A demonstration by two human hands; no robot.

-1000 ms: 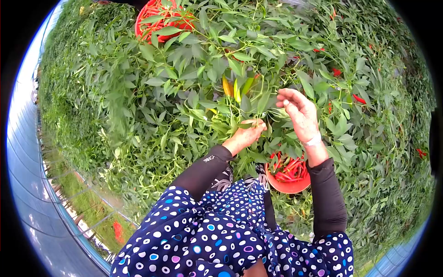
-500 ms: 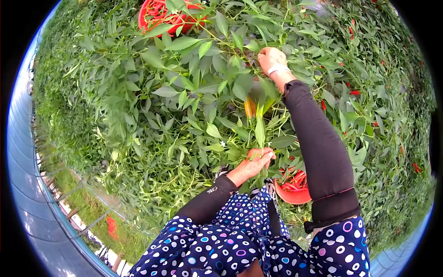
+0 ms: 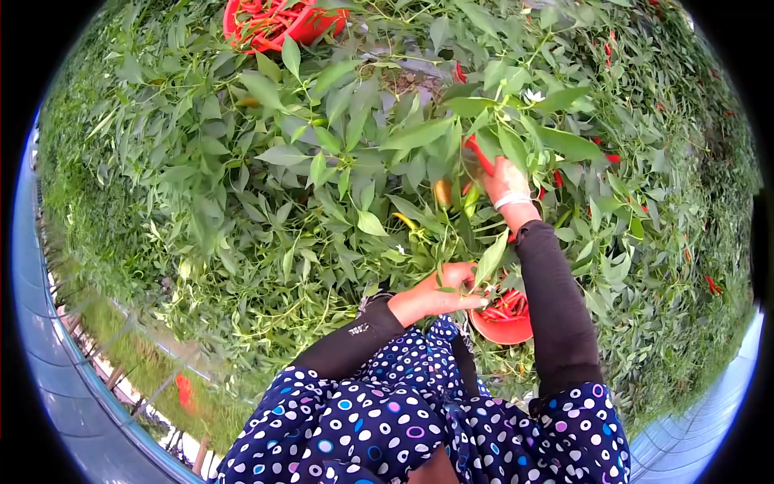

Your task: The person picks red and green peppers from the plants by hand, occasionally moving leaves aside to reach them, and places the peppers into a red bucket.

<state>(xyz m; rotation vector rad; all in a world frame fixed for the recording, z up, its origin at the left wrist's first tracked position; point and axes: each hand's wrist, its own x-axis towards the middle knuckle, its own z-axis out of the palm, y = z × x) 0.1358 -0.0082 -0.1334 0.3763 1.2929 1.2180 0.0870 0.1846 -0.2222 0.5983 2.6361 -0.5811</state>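
My right hand (image 3: 508,184) is closed around a red chili pepper (image 3: 479,155) among the leaves, right of centre. Lower down, my left hand (image 3: 442,292) is curled at the stems and leaves of the same dense plants, its thumb pointing right; whatever its fingers hold is too small to name. Between the hands hang an orange-brown pepper (image 3: 442,194) and a green pepper (image 3: 472,202). Just right of my left hand, a red container (image 3: 504,331) holds several red peppers, partly under leaves.
At the top left a second red container (image 3: 310,26) is heaped with red peppers. Green pepper plants (image 3: 121,202) surround the hands, with red peppers (image 3: 713,285) scattered on the right. A red object (image 3: 185,393) lies in grass at the lower left.
My right hand has moved down and slightly right, and a red pepper now shows in it. My left hand has shifted slightly down, its thumb more extended. The view has shifted a little.
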